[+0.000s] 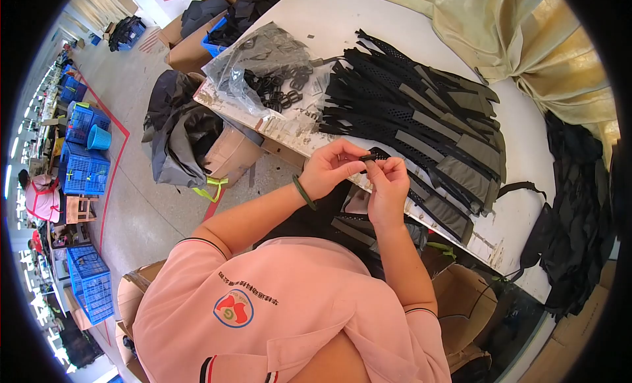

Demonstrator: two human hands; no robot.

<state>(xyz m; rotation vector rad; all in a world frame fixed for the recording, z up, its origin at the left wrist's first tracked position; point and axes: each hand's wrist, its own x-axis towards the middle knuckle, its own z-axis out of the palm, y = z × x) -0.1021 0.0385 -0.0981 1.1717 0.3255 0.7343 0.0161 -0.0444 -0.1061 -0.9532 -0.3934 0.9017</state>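
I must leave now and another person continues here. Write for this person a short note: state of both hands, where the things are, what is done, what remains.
Left hand: fingertips pinch one end of a small black buckle.
Right hand: fingertips grip the same buckle from the other end, with a black strap beneath it.
Things: stack of black and grey strap pieces on the white table; clear bag of black buckles to its left.
Done: cannot tell how many pieces are finished.
Left: the buckle in hand does not look fully fitted yet.

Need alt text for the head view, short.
Left hand and right hand pinch a small black buckle over a white table. Beyond lie black mesh straps and a clear bag of black rings.
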